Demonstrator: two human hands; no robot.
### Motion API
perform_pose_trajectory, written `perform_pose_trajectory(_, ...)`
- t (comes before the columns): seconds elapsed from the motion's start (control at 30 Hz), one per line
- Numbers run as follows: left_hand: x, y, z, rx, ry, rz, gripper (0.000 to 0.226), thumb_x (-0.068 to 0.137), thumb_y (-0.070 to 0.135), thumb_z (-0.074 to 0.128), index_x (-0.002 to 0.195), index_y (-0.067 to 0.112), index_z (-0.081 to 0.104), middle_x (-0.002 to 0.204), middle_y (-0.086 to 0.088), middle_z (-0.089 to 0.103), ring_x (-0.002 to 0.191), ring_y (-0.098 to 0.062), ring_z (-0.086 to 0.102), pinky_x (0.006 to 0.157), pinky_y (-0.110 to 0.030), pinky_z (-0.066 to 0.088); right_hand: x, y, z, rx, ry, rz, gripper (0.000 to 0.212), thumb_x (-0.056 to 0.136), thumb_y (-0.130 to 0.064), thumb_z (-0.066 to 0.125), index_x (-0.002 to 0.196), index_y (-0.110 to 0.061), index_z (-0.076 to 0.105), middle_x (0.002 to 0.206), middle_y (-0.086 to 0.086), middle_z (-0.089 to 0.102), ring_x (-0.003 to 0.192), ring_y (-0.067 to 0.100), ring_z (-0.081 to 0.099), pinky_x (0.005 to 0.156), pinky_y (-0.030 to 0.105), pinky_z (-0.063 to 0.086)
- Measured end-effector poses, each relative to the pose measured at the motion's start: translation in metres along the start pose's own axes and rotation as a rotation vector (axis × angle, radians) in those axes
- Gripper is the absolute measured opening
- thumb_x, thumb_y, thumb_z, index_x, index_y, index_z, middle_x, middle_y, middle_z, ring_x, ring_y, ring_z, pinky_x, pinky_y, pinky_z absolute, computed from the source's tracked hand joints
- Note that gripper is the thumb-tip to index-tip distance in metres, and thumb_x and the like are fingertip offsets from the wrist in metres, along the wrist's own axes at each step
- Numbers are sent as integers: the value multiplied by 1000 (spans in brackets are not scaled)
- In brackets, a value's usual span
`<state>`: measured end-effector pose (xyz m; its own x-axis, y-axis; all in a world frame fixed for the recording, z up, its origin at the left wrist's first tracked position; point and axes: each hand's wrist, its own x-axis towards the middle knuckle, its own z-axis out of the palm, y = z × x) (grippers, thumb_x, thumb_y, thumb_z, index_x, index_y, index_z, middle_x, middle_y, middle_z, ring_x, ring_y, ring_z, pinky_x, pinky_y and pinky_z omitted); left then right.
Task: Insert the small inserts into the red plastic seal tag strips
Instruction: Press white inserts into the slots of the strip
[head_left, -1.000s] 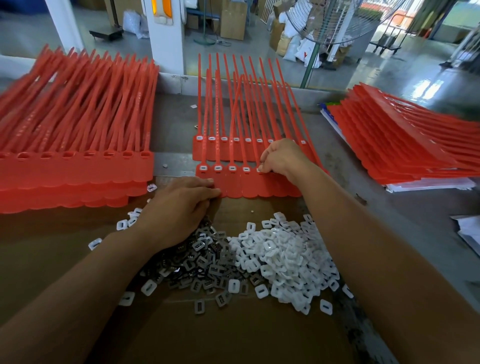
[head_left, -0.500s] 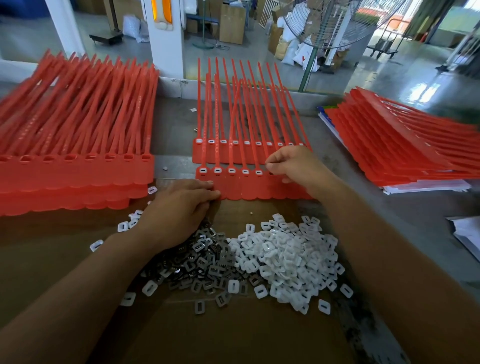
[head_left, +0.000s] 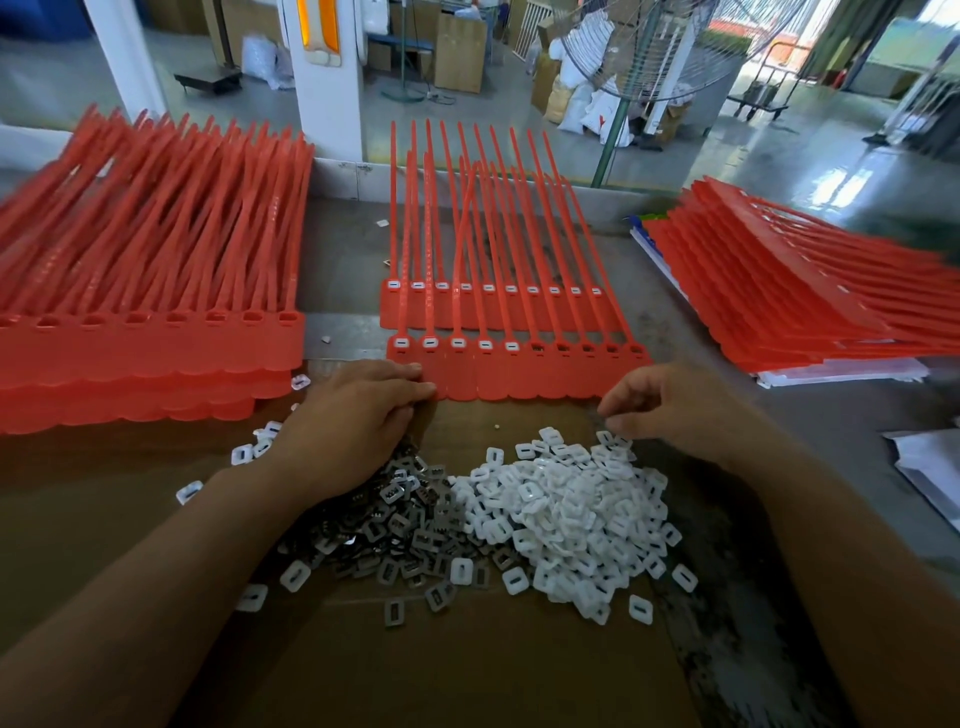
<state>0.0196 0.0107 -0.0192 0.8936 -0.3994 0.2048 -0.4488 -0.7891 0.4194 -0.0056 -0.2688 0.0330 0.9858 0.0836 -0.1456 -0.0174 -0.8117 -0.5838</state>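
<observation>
Two red seal tag strips lie side by side at the middle of the table. The far strip (head_left: 467, 312) has a white insert in every socket. On the near strip (head_left: 519, 374) the left sockets hold white inserts and the right ones look bare. My left hand (head_left: 353, 421) presses flat fingers on the near strip's left end. My right hand (head_left: 675, 405) hovers at the far right edge of the white insert pile (head_left: 571, 509), fingertips curled and pinched on a white insert there. A pile of grey metal inserts (head_left: 400, 525) lies beside the white one.
A tall stack of red strips (head_left: 145, 343) fills the left, another stack (head_left: 779, 291) lies at the right on white sheets. The piles rest on brown cardboard (head_left: 467, 665). Loose papers (head_left: 930, 467) sit at the right edge. A few stray inserts lie near the left stack.
My right hand left the near strip's sockets and came back down to the white insert pile. One more socket shows white. My left hand stayed put.
</observation>
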Motion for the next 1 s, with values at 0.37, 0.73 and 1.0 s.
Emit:
perform_pose_trajectory(0.37, 0, -1, 1, 2, 2, 9, 35, 91, 18, 46, 124, 24, 55, 136, 6, 47, 128, -13, 38, 109, -37, 28, 3, 3, 8, -53, 3, 41, 18, 74, -13, 75, 68, -26, 64, 70, -6, 66, 70, 11, 62, 76, 36, 52)
perform_pose_trajectory(0.73, 1, -1, 1, -3, 9, 13, 34, 91, 17, 47, 123, 23, 56, 135, 5, 48, 127, -14, 39, 107, -39, 30, 3, -2, 3, 86, 65, -9, 16, 78, -8, 70, 69, -18, 61, 67, -3, 63, 61, 5, 55, 55, 7, 43)
perform_pose_trajectory(1.0, 1, 0, 0, -4, 19, 11, 34, 91, 18, 47, 122, 23, 57, 135, 5, 49, 126, -14, 39, 108, -34, 28, 20, -11, 4, 233, 121, -55, 18, 83, -8, 64, 89, -25, 64, 82, -4, 66, 69, -1, 58, 58, 8, 41)
